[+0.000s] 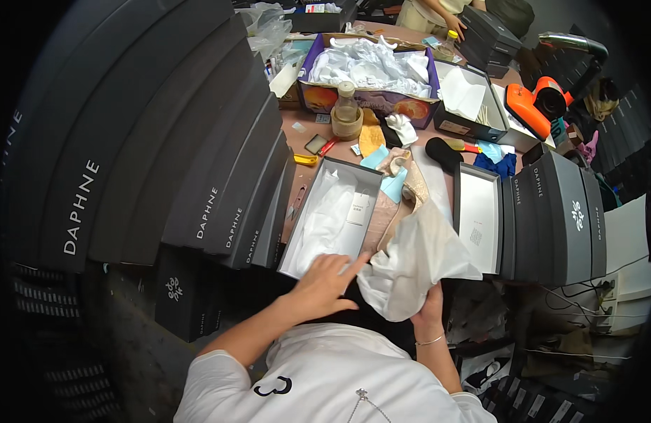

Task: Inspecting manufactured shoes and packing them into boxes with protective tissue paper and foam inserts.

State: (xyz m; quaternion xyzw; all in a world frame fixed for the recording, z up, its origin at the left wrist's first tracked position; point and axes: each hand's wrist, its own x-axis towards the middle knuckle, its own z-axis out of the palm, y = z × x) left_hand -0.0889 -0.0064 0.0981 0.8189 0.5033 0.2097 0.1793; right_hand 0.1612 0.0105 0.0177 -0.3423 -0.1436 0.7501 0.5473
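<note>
An open grey shoe box (373,204) with a white lining lies in front of me. In it is a white tissue-wrapped bundle (329,204) beside a white tag card (359,209). Over the box's near end is my left hand (324,285), open, thumb apart and index finger stretched toward the paper on the right. My right hand (429,310) grips a loose bundle of white tissue paper (406,264) from below, at the table's near edge. What the paper wraps, if anything, is hidden.
Stacked dark shoe boxes (142,141) rise at the left; more boxes (551,211) stand at the right beside an open white-lined tray (478,218). A purple carton (371,95) of crumpled paper, a bottle (346,106) and an orange heat blower (530,109) lie beyond. Another person's hand (456,25) touches far boxes.
</note>
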